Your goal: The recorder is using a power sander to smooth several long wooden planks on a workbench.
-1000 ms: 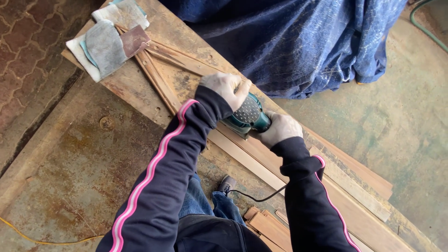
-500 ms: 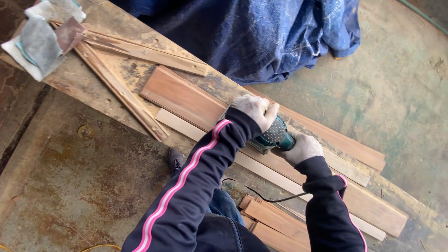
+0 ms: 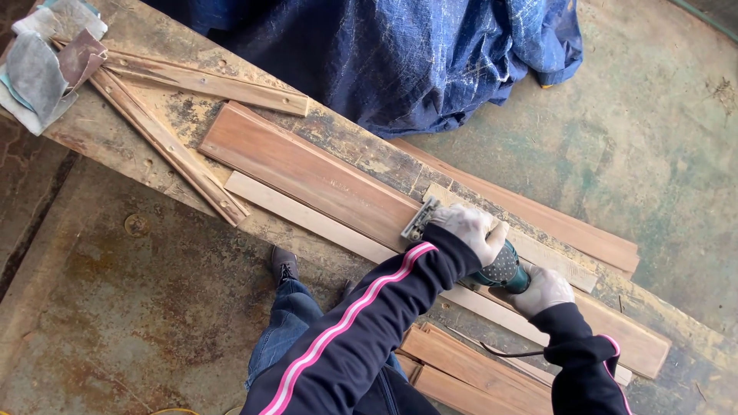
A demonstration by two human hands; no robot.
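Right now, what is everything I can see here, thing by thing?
sander: one, teal, on the wide board under both hands
wide board: one, reddish brown, along the bench
pale strip: one, light wood, beside the wide board
thin battens: several, weathered, crossed at bench's far end
work gloves: a pile, grey and white, bench corner
tarp: one, blue, behind the bench
left hand: gloved, on sander's front
right hand: gloved, gripping sander's rear

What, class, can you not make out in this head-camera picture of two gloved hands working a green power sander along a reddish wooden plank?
- Sanding pad of the green power sander: under the tool, hidden by the left hand and right hand.
- Whatever lies beneath the crumpled blue tarpaulin: covered.
- Stacked brown wooden boards on the floor: cut off by the bottom edge and the sleeves.
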